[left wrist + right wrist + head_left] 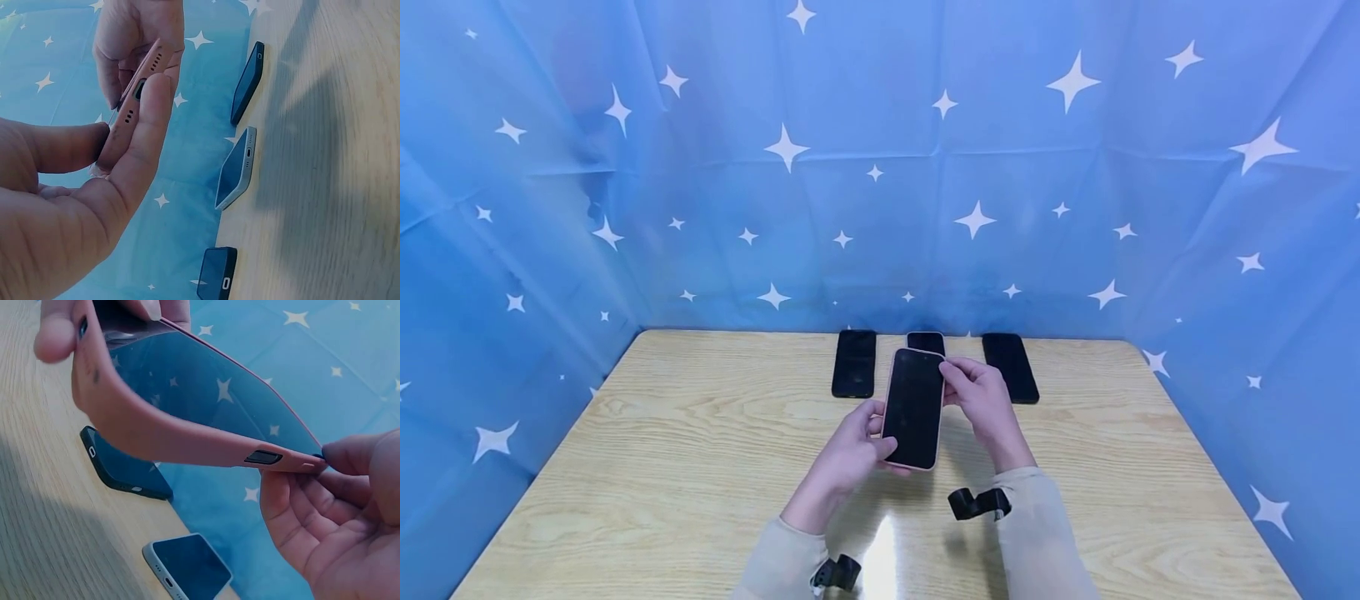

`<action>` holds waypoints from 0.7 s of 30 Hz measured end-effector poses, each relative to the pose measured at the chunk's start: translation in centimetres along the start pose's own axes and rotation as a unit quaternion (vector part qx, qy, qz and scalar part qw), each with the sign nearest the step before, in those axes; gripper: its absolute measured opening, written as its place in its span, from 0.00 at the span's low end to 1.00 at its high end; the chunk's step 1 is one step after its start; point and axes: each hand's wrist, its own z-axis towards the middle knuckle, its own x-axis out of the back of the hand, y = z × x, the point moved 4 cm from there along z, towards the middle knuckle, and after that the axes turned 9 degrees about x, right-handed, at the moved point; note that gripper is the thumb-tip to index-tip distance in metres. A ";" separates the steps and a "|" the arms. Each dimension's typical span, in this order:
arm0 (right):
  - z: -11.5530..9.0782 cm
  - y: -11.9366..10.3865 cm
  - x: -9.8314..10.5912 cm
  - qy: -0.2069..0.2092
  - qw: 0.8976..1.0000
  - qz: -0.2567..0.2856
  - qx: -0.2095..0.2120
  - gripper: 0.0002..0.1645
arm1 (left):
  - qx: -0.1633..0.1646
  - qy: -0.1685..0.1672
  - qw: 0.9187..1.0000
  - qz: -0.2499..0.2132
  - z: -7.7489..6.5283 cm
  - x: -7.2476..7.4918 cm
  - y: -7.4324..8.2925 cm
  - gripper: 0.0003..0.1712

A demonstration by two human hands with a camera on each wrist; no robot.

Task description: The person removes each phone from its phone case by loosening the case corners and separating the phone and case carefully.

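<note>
A smartphone in a pink case point(914, 408) is held up above the table, its dark screen facing the head camera. My left hand point(852, 446) grips its lower left part, thumb over the screen's edge and fingers behind. At the upper right corner, my right hand point(982, 400) pinches the phone between thumb and fingers. The left wrist view shows the pink case's bottom edge point(115, 140) with its speaker holes and charging port. In the right wrist view, a side cutout shows in the pink case point(187, 434), and the screen reflects the starred cloth.
Along the table's back edge lie a black phone point(854, 363) at left, a light-cased phone point(926, 341) partly hidden behind the held one, and another black phone point(1011, 367) at right. The wooden table point(700, 467) meets a blue star-patterned curtain point(880, 200).
</note>
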 end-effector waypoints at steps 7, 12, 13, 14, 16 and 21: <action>0.3 0.1 0.0 0.000 1.000 -0.003 -0.009 0.19 | 0.006 0.024 1.000 -0.006 0.0 -0.2 -0.3 0.21; 0.7 0.3 0.0 -0.002 1.000 -0.010 -0.005 0.18 | 0.003 0.025 1.000 -0.011 -0.1 -0.2 -0.4 0.21; 0.8 0.3 0.1 -0.004 1.000 -0.013 -0.005 0.18 | 0.001 0.025 1.000 -0.011 -0.1 -0.2 -0.4 0.20; 0.8 0.3 0.1 -0.005 1.000 -0.016 -0.003 0.18 | 0.000 0.025 1.000 -0.012 -0.1 -0.2 -0.4 0.20; 0.9 0.2 0.1 -0.006 1.000 -0.021 -0.002 0.17 | -0.004 0.025 1.000 -0.011 0.0 -0.1 -0.5 0.20; 0.9 0.1 0.1 -0.016 0.999 -0.032 0.000 0.17 | -0.002 0.026 1.000 -0.011 0.1 0.0 -0.8 0.19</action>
